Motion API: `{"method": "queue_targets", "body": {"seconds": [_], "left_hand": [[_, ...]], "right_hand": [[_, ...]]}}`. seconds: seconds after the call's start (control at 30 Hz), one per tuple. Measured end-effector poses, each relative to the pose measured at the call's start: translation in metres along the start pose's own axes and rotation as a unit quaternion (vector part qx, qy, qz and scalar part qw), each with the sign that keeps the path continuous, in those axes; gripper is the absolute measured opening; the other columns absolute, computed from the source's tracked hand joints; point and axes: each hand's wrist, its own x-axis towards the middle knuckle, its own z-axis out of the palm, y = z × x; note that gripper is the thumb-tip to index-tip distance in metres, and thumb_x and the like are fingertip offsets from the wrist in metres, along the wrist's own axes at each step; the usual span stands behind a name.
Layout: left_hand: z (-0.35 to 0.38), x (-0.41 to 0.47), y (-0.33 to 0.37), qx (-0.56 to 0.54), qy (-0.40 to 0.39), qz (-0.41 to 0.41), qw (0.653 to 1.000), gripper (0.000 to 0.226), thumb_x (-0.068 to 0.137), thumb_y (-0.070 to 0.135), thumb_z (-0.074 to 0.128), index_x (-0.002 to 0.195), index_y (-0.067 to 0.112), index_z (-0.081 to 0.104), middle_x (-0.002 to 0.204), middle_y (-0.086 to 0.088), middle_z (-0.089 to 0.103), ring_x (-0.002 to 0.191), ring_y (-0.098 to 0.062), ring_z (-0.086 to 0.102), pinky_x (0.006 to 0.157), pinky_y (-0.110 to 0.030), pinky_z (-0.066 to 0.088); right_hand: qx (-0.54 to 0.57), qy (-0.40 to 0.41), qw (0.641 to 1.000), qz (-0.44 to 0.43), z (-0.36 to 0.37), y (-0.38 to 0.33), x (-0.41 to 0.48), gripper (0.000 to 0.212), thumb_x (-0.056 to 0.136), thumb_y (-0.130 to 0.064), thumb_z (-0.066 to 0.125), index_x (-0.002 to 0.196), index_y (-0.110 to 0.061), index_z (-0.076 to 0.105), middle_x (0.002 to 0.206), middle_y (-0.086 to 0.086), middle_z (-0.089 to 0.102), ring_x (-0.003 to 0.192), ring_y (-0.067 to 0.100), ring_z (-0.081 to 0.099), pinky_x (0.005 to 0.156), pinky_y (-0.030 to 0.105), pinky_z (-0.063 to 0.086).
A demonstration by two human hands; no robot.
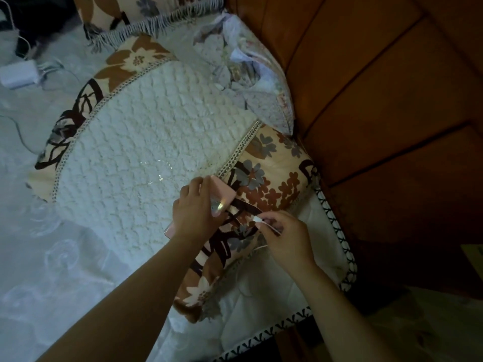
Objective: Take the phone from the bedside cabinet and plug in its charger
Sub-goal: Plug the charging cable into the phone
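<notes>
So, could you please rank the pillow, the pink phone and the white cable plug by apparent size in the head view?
1. Pillow, largest by far.
2. Pink phone, partly covered by the left hand.
3. White cable plug, pinched in the right hand.

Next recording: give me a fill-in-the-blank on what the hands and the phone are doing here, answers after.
1. The pink phone is gripped by the ___ hand.
2. The right hand pinches the white charger ___.
3. The connector tip and the phone are ___ joined.
4. Both hands work over a floral ___.

Answers: left; connector; not yet; pillow
</notes>
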Motion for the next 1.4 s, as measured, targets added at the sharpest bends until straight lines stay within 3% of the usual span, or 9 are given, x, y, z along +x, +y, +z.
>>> {"method": "queue_targets", "body": {"seconds": [0.13, 0.27, 0.43, 0.7, 0.8, 1.0, 1.13, 1.3, 1.4], "left_hand": [[-0.01, -0.001, -0.002, -0.056, -0.007, 0.011, 0.998, 0.089, 0.061, 0.042, 0.077, 0.134, 0.018, 0.032, 0.136, -0.007, 0.039, 0.117, -0.03, 0.04, 0.079, -0.045, 0.05], [-0.039, -0.02, -0.008, -0.137, -0.012, 0.081, 0.987, 0.088, 0.059, 0.037, 0.08, 0.133, 0.019, 0.035, 0.135, -0.01, 0.043, 0.117, -0.029, 0.043, 0.089, -0.045, 0.048], [-0.093, -0.062, -0.007, -0.185, 0.01, 0.158, 0.97, 0.092, 0.059, 0.037, 0.081, 0.137, 0.019, 0.034, 0.132, -0.007, 0.043, 0.112, -0.016, 0.039, 0.083, -0.027, 0.04], [-0.155, -0.11, -0.018, -0.202, 0.069, 0.233, 0.949, 0.089, 0.057, 0.04, 0.075, 0.135, 0.024, 0.036, 0.129, -0.004, 0.045, 0.111, -0.009, 0.039, 0.079, -0.013, 0.037], [-0.165, -0.119, -0.028, -0.2, 0.078, 0.254, 0.943, 0.09, 0.058, 0.039, 0.074, 0.136, 0.026, 0.034, 0.13, -0.003, 0.043, 0.111, -0.006, 0.038, 0.079, -0.017, 0.042], [-0.171, -0.133, -0.042, -0.197, 0.085, 0.283, 0.935, 0.09, 0.059, 0.036, 0.075, 0.136, 0.031, 0.03, 0.131, -0.004, 0.042, 0.111, -0.019, 0.047, 0.077, -0.039, 0.054], [-0.174, -0.136, -0.049, -0.185, 0.066, 0.297, 0.934, 0.092, 0.058, 0.037, 0.076, 0.137, 0.03, 0.03, 0.133, -0.006, 0.045, 0.114, -0.021, 0.046, 0.085, -0.04, 0.05], [-0.183, -0.141, -0.054, -0.169, 0.047, 0.303, 0.937, 0.092, 0.058, 0.039, 0.074, 0.137, 0.033, 0.027, 0.133, -0.004, 0.047, 0.113, -0.016, 0.042, 0.087, -0.03, 0.041], [-0.188, -0.142, -0.055, -0.158, 0.041, 0.312, 0.936, 0.093, 0.057, 0.037, 0.073, 0.137, 0.032, 0.027, 0.133, -0.003, 0.047, 0.113, -0.015, 0.041, 0.087, -0.028, 0.039]], "right_hand": [[-0.001, 0.025, 1.0, 0.006, -0.003, -0.002, -0.01, 0.011, 0.083, -0.017, 0.066, 0.091, -0.023, 0.068, 0.087, -0.009, 0.062, 0.076, -0.001, 0.057, 0.061, 0.004, 0.044], [0.019, 0.033, 0.999, -0.007, -0.01, -0.023, -0.02, 0.009, 0.083, -0.02, 0.065, 0.09, -0.025, 0.068, 0.092, -0.005, 0.063, 0.08, 0.001, 0.057, 0.062, 0.005, 0.043], [0.048, 0.055, 0.996, -0.042, -0.027, -0.068, -0.04, 0.014, 0.083, -0.019, 0.065, 0.095, -0.026, 0.068, 0.098, -0.005, 0.064, 0.087, 0.002, 0.059, 0.068, 0.006, 0.047], [0.021, 0.041, 0.99, -0.131, -0.047, -0.128, -0.088, 0.017, 0.079, -0.017, 0.068, 0.095, -0.024, 0.07, 0.093, -0.008, 0.065, 0.087, 0.003, 0.06, 0.072, 0.014, 0.049], [0.015, 0.043, 0.988, -0.15, -0.048, -0.145, -0.1, 0.018, 0.078, -0.017, 0.068, 0.095, -0.023, 0.07, 0.094, -0.005, 0.066, 0.086, 0.005, 0.06, 0.071, 0.018, 0.052], [-0.003, 0.045, 0.98, -0.192, -0.038, -0.165, -0.112, 0.017, 0.079, -0.017, 0.07, 0.095, -0.019, 0.071, 0.091, -0.001, 0.067, 0.085, 0.011, 0.062, 0.073, 0.028, 0.054], [-0.008, 0.042, 0.98, -0.196, -0.031, -0.171, -0.117, 0.017, 0.079, -0.016, 0.07, 0.096, -0.02, 0.071, 0.09, -0.003, 0.065, 0.084, 0.009, 0.06, 0.072, 0.025, 0.053], [-0.021, 0.033, 0.981, -0.192, -0.024, -0.176, -0.125, 0.02, 0.08, -0.014, 0.068, 0.099, -0.02, 0.07, 0.088, -0.01, 0.061, 0.082, 0.002, 0.057, 0.068, 0.011, 0.046], [-0.029, 0.044, 0.979, -0.195, -0.024, -0.179, -0.128, 0.021, 0.08, -0.013, 0.068, 0.099, -0.021, 0.069, 0.09, -0.006, 0.062, 0.082, 0.005, 0.059, 0.069, 0.015, 0.049]]}}
